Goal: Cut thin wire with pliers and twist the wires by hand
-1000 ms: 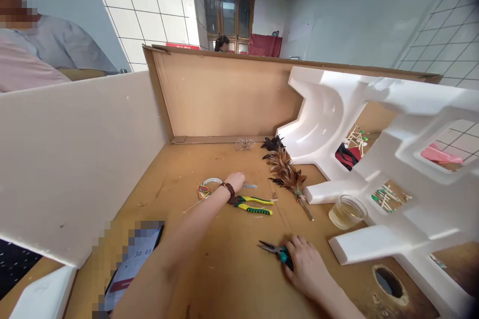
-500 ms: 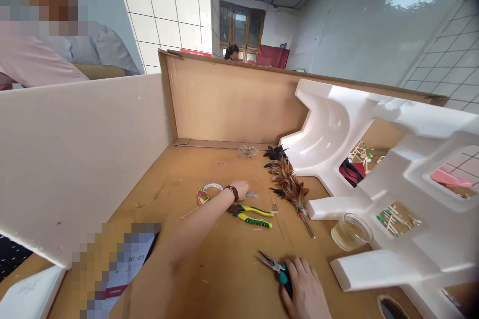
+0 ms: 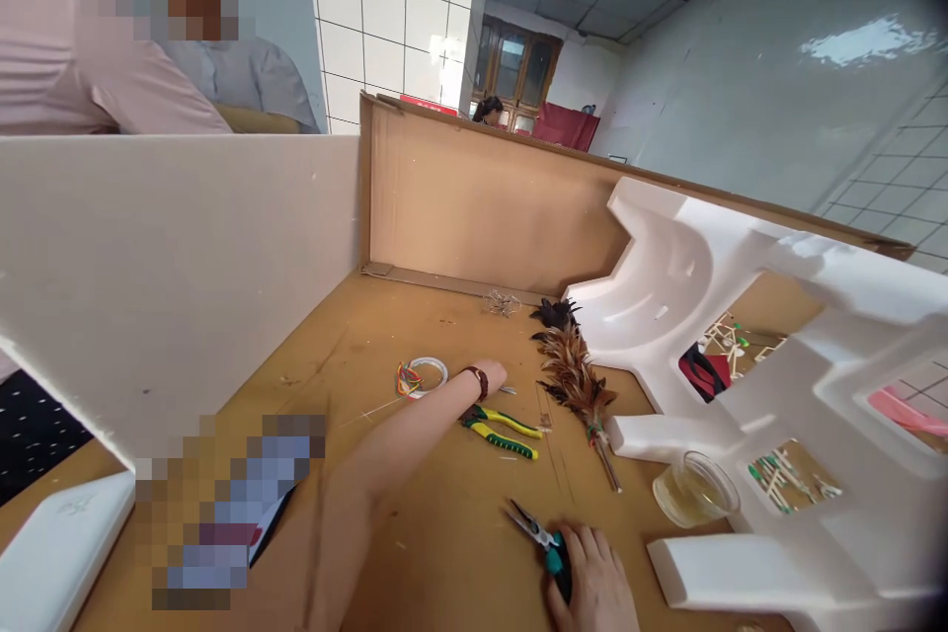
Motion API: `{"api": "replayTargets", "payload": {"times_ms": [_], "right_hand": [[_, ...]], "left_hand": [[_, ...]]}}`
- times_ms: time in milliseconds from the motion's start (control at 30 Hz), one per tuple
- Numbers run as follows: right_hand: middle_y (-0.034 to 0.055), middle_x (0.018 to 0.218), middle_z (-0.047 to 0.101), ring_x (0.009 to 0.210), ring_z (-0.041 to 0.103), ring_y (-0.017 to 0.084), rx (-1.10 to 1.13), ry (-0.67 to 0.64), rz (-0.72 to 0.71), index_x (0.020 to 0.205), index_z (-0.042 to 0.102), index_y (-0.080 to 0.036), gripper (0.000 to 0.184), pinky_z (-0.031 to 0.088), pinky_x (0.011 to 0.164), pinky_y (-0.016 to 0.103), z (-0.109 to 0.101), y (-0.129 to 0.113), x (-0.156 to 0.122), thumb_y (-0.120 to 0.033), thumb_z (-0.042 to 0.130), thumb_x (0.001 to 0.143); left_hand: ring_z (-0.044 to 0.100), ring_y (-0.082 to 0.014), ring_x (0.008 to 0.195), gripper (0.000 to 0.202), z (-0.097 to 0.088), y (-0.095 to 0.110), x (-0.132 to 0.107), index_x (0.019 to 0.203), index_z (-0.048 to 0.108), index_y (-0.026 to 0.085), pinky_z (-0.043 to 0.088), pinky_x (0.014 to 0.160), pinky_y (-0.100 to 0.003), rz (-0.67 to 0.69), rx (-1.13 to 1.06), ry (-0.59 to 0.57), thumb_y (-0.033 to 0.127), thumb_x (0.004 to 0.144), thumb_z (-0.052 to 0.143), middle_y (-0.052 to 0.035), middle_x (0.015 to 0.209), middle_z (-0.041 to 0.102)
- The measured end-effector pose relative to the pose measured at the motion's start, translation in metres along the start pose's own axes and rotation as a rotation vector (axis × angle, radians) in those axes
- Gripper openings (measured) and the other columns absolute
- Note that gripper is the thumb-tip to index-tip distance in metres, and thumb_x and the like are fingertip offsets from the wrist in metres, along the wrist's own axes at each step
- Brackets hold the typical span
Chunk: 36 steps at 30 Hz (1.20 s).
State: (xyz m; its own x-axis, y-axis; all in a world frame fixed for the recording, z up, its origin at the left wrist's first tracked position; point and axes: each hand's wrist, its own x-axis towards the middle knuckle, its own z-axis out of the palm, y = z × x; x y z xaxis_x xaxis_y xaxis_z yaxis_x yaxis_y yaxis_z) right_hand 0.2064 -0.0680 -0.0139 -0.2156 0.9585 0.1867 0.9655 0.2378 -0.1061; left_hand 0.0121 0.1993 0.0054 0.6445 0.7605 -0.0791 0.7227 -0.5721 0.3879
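Note:
My right hand [image 3: 596,578] rests on the table, closed around the teal and black handles of needle-nose pliers [image 3: 552,545], whose jaws are parted and point away to the left. Farther off, my left hand [image 3: 491,376], with a brown bracelet at the wrist, is curled down over a small bundle of thin greyish strips [image 3: 508,390]. Its fingertips are hidden, so what it grips is unclear. Just below that hand lie yellow and green pliers [image 3: 505,433]. To its left is a white coil [image 3: 442,370] with colourful thin wires [image 3: 406,379].
A feather duster [image 3: 569,360] lies right of centre, beside a large white foam piece [image 3: 652,316]. A glass jar [image 3: 694,491] stands near the foam. A tangle of thin wire [image 3: 502,302] sits by the cardboard wall [image 3: 481,207]. At left are a phone [image 3: 274,489] and a white panel [image 3: 185,267].
The camera view has turned slightly. My left hand has shifted a little right, covering more of the thin strips. My right hand stays on the needle-nose pliers.

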Motion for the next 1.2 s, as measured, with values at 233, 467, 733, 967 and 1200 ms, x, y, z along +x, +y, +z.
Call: {"api": "replayTargets", "payload": {"times_ms": [233, 467, 733, 967, 1200], "right_hand": [[0.0067, 0.106, 0.052, 0.096, 0.046, 0.024, 0.021, 0.01, -0.043, 0.108, 0.047, -0.024, 0.04, 0.036, 0.078, 0.034, -0.001, 0.012, 0.001, -0.025, 0.049, 0.068], [0.009, 0.114, 0.05, 0.107, 0.042, 0.027, 0.079, 0.073, -0.108, 0.116, 0.043, -0.021, 0.049, 0.033, 0.089, 0.042, 0.018, 0.024, 0.0, -0.041, 0.05, 0.072], [0.0091, 0.107, 0.055, 0.1, 0.05, 0.021, 0.58, -0.012, 0.087, 0.108, 0.051, -0.018, 0.038, 0.038, 0.088, 0.035, -0.04, -0.004, 0.07, -0.037, 0.046, 0.076], [0.0114, 0.091, 0.061, 0.074, 0.058, 0.022, 1.121, -0.166, 0.235, 0.096, 0.055, -0.013, 0.043, 0.047, 0.064, 0.033, 0.008, -0.031, 0.206, -0.028, 0.059, 0.055], [0.005, 0.074, 0.064, 0.061, 0.058, 0.017, 1.259, -0.285, 0.209, 0.095, 0.055, -0.013, 0.044, 0.044, 0.054, 0.026, 0.044, -0.053, 0.238, -0.021, 0.057, 0.051]], "left_hand": [[0.051, -0.0169, 0.091, 0.028, -0.012, -0.02, -0.006, 0.105, 0.048, 0.016, 0.044, 0.076, -0.037, -0.169, -0.211, -0.018, 0.029, 0.081, 0.045, -0.0071, 0.106, 0.05], [0.053, -0.0161, 0.086, 0.03, -0.002, -0.028, -0.026, 0.106, 0.047, 0.014, 0.046, 0.072, -0.036, -0.249, -0.58, 0.026, 0.029, 0.081, 0.045, -0.0072, 0.103, 0.052], [0.054, -0.0104, 0.067, 0.02, 0.007, -0.031, -0.041, 0.092, 0.051, 0.011, 0.047, 0.06, -0.027, -0.231, -0.822, 0.155, 0.025, 0.078, 0.049, -0.0023, 0.08, 0.056], [0.048, -0.0066, 0.046, 0.01, 0.014, -0.023, -0.045, 0.071, 0.047, 0.013, 0.043, 0.048, -0.02, -0.151, -0.917, 0.264, 0.014, 0.065, 0.055, 0.0077, 0.05, 0.044], [0.043, -0.0046, 0.044, 0.017, 0.018, -0.023, -0.049, 0.068, 0.044, 0.013, 0.037, 0.045, -0.017, -0.155, -0.948, 0.31, 0.008, 0.058, 0.057, 0.0088, 0.049, 0.041]]}}
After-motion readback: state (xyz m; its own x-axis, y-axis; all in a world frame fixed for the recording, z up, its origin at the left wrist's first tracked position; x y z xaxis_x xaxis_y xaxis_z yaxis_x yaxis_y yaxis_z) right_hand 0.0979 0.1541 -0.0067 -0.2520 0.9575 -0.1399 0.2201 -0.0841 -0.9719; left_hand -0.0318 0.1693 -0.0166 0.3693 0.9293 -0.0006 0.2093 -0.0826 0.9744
